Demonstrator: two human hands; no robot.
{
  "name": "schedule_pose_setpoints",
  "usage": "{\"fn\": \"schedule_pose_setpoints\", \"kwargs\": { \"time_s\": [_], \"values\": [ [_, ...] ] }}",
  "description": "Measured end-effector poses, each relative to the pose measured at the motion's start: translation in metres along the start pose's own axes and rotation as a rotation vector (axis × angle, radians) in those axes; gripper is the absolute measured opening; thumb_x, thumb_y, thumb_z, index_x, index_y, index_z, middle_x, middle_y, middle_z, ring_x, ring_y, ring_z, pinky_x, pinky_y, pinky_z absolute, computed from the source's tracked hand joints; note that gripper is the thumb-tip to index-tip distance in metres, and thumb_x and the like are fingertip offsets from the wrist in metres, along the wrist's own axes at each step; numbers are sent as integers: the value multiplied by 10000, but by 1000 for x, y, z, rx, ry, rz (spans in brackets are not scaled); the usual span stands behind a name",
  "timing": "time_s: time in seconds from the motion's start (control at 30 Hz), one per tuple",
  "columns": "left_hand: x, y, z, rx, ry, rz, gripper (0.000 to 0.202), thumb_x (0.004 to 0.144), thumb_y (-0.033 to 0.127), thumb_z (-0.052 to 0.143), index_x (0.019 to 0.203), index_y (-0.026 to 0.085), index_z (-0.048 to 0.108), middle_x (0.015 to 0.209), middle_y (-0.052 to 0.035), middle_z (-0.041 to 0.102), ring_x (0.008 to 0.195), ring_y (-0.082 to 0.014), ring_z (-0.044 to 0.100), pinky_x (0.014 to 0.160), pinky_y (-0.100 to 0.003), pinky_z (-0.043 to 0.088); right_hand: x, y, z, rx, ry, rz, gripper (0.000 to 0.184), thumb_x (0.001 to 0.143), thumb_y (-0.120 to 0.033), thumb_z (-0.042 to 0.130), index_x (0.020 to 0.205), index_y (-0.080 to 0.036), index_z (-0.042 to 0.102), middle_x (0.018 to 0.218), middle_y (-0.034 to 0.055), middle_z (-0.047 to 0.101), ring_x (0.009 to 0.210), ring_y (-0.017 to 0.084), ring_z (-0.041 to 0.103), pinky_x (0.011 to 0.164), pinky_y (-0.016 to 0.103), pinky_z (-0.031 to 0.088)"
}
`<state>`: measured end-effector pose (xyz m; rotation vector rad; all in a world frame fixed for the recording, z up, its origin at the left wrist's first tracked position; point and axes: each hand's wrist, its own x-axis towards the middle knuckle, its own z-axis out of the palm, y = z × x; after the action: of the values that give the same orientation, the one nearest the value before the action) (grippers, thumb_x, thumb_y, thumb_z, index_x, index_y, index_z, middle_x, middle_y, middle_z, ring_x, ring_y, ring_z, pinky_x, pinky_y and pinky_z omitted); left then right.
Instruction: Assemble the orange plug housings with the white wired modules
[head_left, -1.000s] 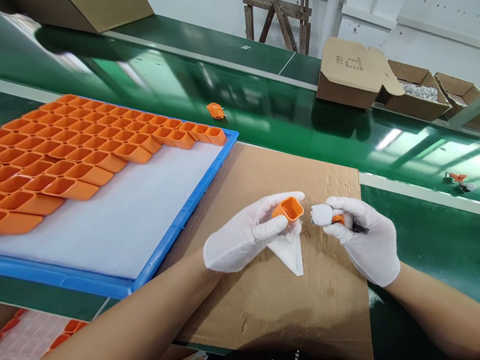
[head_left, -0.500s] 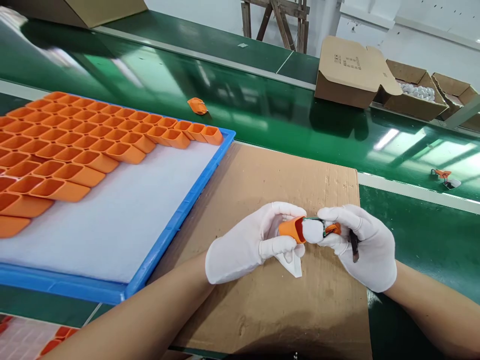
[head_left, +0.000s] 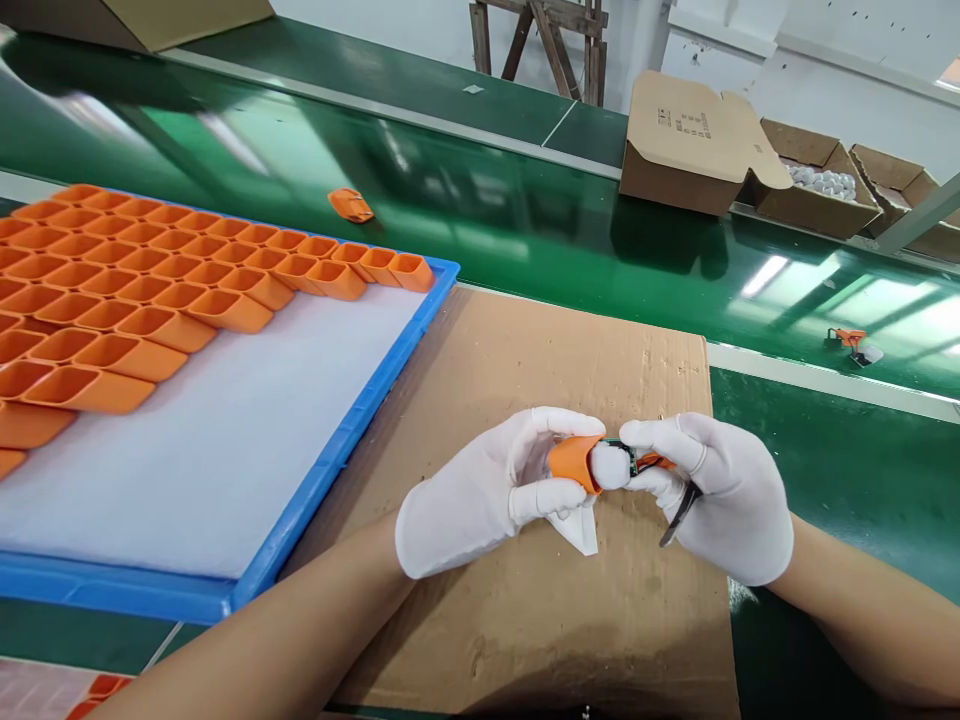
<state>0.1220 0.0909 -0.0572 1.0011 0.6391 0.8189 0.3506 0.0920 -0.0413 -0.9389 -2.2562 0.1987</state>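
Taking the cup as the clock's centre: the left hand point(head_left: 480, 500) holds the orange cup point(head_left: 572, 461) between thumb and fingers, its mouth facing 3 o'clock. On that side the right hand point(head_left: 724, 490) pinches the white block point(head_left: 610, 467) near its wires point(head_left: 654, 461), the block's end at the mouth, perhaps just inside (a dark tool point(head_left: 680, 514) also sticks out of this hand). Best, I'd judge, to keep block and cup in line, press evenly and leave the wires unpinched by the rim. The white sheet point(head_left: 577, 530) shows at 6 o'clock, over the cardboard point(head_left: 600, 625). At 9 o'clock the blue tray point(head_left: 112, 592) bears rows of cups point(head_left: 229, 312). Farther off, an orange piece point(head_left: 351, 206) lies near 10, a box point(head_left: 671, 185) near 1.
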Motion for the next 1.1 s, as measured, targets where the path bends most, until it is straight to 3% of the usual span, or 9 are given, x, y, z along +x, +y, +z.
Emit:
{"fn": "schedule_pose_setpoints", "kwargs": {
  "time_s": [0.27, 0.43, 0.63, 0.73, 0.87, 0.97, 1.1],
  "values": [
    [0, -2, 2, -28, 9, -13, 389, 808, 310, 848, 1135, 201, 668, 996, -81, 745, 685, -186, 753, 674, -349, 654, 7, -10, -8, -233, -52, 8, 316, 1077, -335, 410, 1009, -267, 711, 676, -24, 669, 458, 112, 517, 451, 276, 322],
    [1, -1, 6, -77, 30, -35, 401, 788, 308, 867, 1111, 195, 658, 959, -56, 742, 676, -179, 762, 671, -331, 665, 6, -15, -10, -344, -94, 25, 358, 1062, -344, 396, 999, -288, 743, 642, -28, 624, 450, 134, 453, 448, 288, 289],
    [-1, -9, 9, -103, 47, -45, 424, 812, 304, 847, 1153, 201, 617, 888, -15, 715, 692, -199, 770, 644, -337, 666, 6, -30, -14, -496, -184, 115, 268, 912, -186, 504, 974, -298, 739, 618, -37, 568, 451, 144, 409, 482, 299, 255],
    [-2, -12, 12, -86, 60, -12, 392, 815, 267, 839, 1139, 203, 628, 906, -13, 707, 700, -189, 756, 623, -327, 655, 8, -36, -14, -546, -206, 124, 336, 778, -68, 496, 880, -290, 726, 571, -37, 524, 427, 146, 374, 471, 302, 214],
    [-1, -11, 16, -61, 60, -14, 363, 813, 263, 836, 1103, 188, 630, 923, -17, 700, 673, -170, 744, 601, -295, 637, 9, -36, -13, -558, -154, 77, 278, 699, -28, 504, 729, -256, 658, 508, -36, 469, 397, 140, 331, 443, 298, 185],
    [-1, -8, 14, -53, 68, -52, 370, 830, 290, 820, 1122, 186, 617, 927, -28, 708, 660, -183, 750, 618, -327, 643, 10, -28, -16, -477, -135, 59, 273, 767, -69, 508, 841, -267, 680, 566, -30, 534, 401, 142, 363, 429, 304, 202],
    [1, -3, 5, -105, 141, -3, 356, 858, 319, 786, 1172, 234, 641, 780, 2, 711, 626, -137, 697, 566, -235, 585, 10, -16, -23, -306, -29, 118, 167, 942, -183, 540, 1020, -268, 661, 760, -11, 681, 507, 130, 534, 455, 277, 322]
  ]
}}
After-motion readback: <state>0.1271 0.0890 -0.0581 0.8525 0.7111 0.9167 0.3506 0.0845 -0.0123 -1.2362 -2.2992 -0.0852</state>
